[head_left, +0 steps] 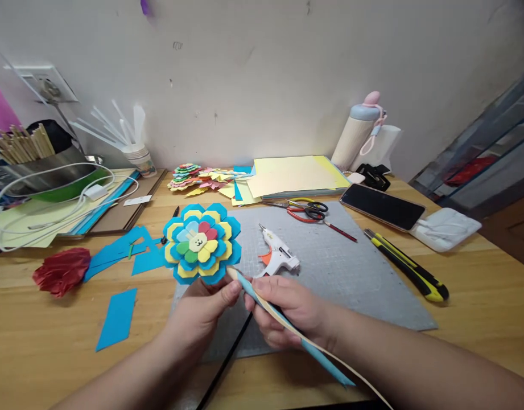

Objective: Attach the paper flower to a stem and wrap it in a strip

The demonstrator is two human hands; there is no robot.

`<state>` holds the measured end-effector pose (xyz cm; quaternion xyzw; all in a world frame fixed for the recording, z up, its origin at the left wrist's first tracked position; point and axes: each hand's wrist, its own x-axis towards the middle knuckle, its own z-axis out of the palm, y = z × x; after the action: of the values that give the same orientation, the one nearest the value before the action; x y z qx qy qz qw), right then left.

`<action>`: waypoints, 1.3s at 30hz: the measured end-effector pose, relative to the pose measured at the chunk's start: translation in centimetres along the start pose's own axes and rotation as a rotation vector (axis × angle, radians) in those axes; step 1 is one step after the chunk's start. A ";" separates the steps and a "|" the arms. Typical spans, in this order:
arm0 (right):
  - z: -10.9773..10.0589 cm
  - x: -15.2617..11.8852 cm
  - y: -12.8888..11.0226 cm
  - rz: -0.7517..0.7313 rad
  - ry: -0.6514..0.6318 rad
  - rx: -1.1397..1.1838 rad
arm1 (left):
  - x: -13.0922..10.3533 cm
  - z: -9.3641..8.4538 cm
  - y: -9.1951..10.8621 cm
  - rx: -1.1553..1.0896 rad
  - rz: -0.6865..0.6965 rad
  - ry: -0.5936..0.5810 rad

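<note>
The left hand (213, 302) pinches the strip (324, 363) just under the flower (210, 249), seemingly for steadiness; the right hand (287, 310) curls round it, probably keeping it rolled. From them, the flower is at eleven o'clock, the glue gun (281, 253) at one.

Scuffed grey wall (279, 102) — wooden table (40, 336)

Flower (198, 242): layered card, matt, smooth. Strip (273, 312): paper, matt. Tabletop (65, 341): wood, visible grain, slight sheen. Mat (342, 273): matt, surf. worn. Glue gun (282, 254): plastic, smooth, w/ metal nozzle (262, 228). Phone (382, 206): glossy scrn. Knife (409, 266): plastic hdl., semi-matt. Bowl (67, 159): metal, shiny. Bundle (62, 270): thin paper, crinkled, rough.
</note>
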<state>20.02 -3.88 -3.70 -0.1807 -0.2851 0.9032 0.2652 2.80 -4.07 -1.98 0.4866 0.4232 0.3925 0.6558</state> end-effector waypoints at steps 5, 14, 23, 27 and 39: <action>-0.5 0.5 0.5 0.004 0.010 -0.015 | 0.2 -1.0 -0.8 0.099 0.071 0.017; 0.3 -0.3 -1.8 0.040 0.345 -0.839 | 1.1 -2.7 -0.2 -0.128 0.126 0.242; 0.0 -1.2 -2.0 -0.008 0.648 -1.807 | 1.4 -3.1 2.1 -0.291 0.140 0.411; -0.7 -1.3 -2.6 0.017 0.867 -1.825 | 0.6 -3.8 4.4 -0.389 0.050 0.462; -2.4 0.2 -4.4 -0.060 0.989 -1.598 | 1.1 -3.8 3.7 -0.322 0.035 0.508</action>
<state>22.68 0.30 -2.90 -0.6648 -0.6801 0.2534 0.1769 -0.79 -1.11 0.82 0.2694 0.4977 0.5750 0.5909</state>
